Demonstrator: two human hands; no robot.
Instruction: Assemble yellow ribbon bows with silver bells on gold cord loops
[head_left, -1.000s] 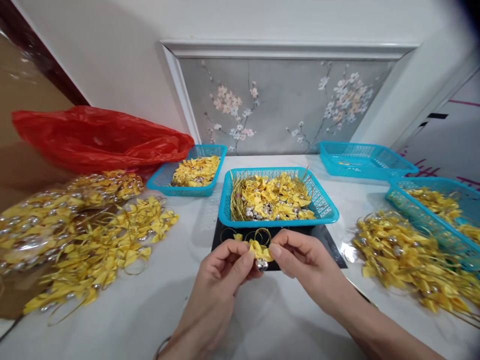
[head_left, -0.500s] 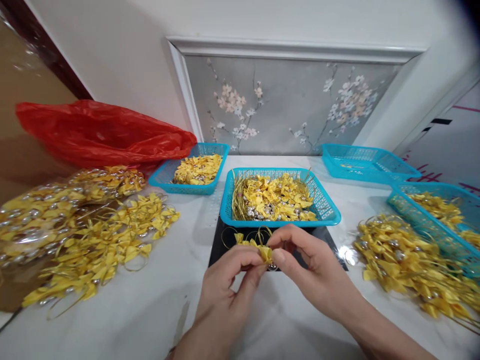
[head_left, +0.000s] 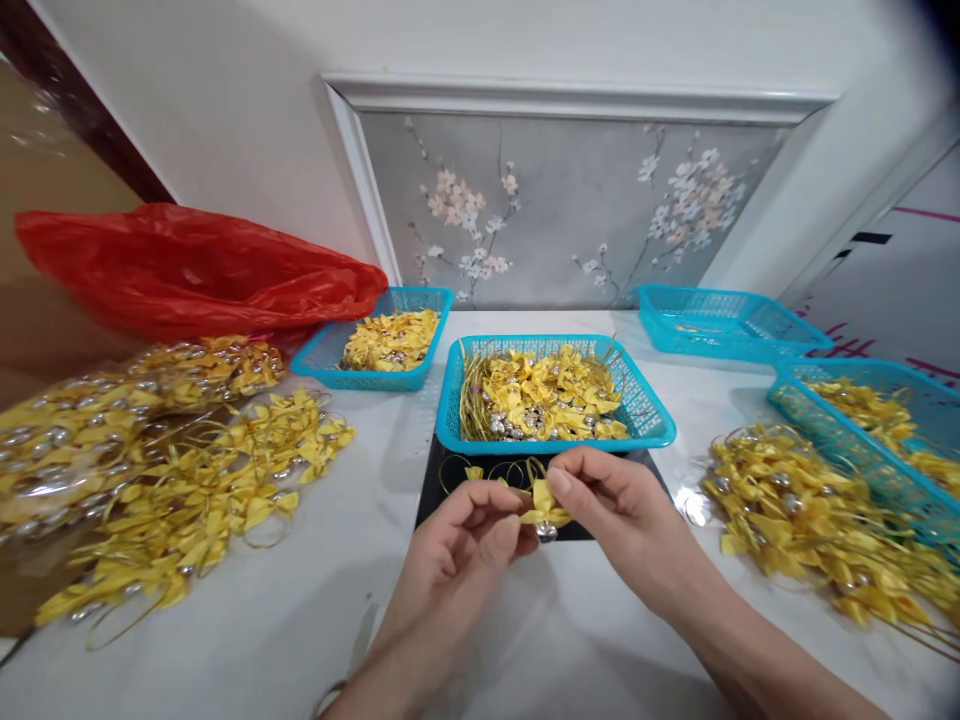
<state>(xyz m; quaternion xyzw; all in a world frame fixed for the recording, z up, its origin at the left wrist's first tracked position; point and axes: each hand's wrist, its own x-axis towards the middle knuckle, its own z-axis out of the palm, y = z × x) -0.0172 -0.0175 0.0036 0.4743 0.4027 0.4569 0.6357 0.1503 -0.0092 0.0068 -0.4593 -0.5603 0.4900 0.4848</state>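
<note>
– Both hands have turned the yellow bow (head_left: 545, 503) up since half a second ago; its silver bell (head_left: 547, 531), tucked among the fingers then, now hangs clear beneath it

– Who has hold of it?

– The right hand (head_left: 615, 510) pinches the bow's top between thumb and forefinger, its other fingers curled loosely. The left hand (head_left: 465, 525) closes thumb and forefinger on the bow's lower left wing, its other fingers folded into the palm

– Where in the frame does that sit?

– Just below centre, above the front edge of the black mat (head_left: 442, 495) and close under the near rim of the middle basket (head_left: 555, 437), without touching it. A thin gold loop (head_left: 517, 468) lies on the mat just behind the knuckles

– Any room to the sides?

– Bare white tabletop (head_left: 315, 610) runs along the bottom of the frame and up both flanks of the mat. The left pile of bows (head_left: 210, 490) and the right pile of bows (head_left: 810, 510) both lie well apart from the hands. The right pile presses against the side basket (head_left: 847, 430) at the right edge of the frame

– And further back?

– A second basket (head_left: 322, 360) stands upper left of the middle one with the red bag (head_left: 187, 270) overlapping its far corner. Another basket (head_left: 720, 335) stands upper right against the wall
</note>
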